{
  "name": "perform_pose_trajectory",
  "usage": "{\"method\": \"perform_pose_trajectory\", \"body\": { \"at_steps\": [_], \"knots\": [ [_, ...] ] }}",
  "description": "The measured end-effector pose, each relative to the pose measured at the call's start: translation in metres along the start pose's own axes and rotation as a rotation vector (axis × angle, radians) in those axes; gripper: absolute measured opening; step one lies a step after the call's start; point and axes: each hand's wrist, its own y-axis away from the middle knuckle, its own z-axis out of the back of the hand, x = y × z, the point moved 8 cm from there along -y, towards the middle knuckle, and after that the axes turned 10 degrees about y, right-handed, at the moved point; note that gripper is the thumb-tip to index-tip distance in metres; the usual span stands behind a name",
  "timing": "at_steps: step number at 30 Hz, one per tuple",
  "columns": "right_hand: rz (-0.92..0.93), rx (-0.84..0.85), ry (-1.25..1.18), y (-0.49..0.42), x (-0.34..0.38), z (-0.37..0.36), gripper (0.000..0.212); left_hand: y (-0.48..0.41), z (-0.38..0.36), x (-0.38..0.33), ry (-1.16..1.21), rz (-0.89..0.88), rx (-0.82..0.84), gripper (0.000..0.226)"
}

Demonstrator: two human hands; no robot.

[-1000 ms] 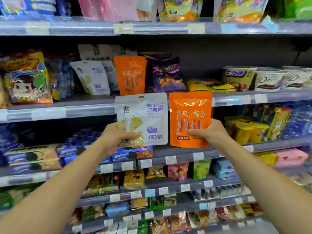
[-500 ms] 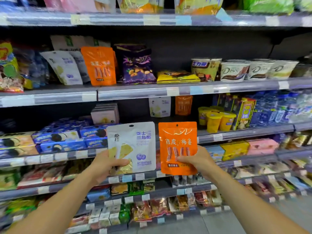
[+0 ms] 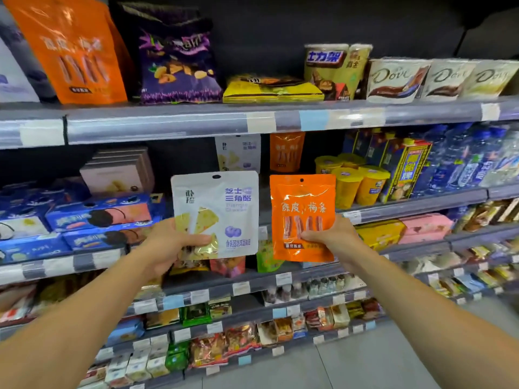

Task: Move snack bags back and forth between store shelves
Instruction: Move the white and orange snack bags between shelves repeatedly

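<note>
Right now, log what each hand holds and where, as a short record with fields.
left hand: grips the white cheese bag at its lower left, thumb on the front
right hand: grips the orange bag at its lower right
bags: upright, side by side, a narrow gap between them
behind them: matching white bag and matching orange bag stand at the back of the middle shelf

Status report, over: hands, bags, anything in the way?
Left grip holds white bag. Right grip holds orange bag. Both bags upright, in front of the shelf; nothing blocking.
</note>
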Motion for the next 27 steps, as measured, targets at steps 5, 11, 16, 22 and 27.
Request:
{"method": "perform_pose_trajectory", "body": {
  "at_steps": [5, 11, 16, 22, 27],
  "knots": [
    [0.019, -0.066, -0.039, -0.077, -0.01, 0.005, 0.057, -0.073, -0.005, 0.002, -0.006, -0.037, -0.04, 0.067],
    [0.03, -0.146, -0.065, -0.175, -0.01, 0.0, 0.053, -0.154, -0.011, 0.0, 0.01, -0.085, -0.094, 0.075],
    [0.087, -0.235, -0.148, -0.268, -0.002, 0.002, 0.048, -0.214, -0.014, 0.0, 0.042, -0.12, -0.091, 0.048],
    [0.027, -0.183, -0.106, -0.336, -0.004, -0.017, 0.059, -0.26, -0.001, 0.01, 0.082, -0.165, -0.214, 0.04],
    [-0.006, -0.14, -0.14, -0.373, -0.014, -0.025, 0.067, -0.289, -0.01, 0.01, 0.044, -0.185, -0.19, 0.057]
  ]
}}
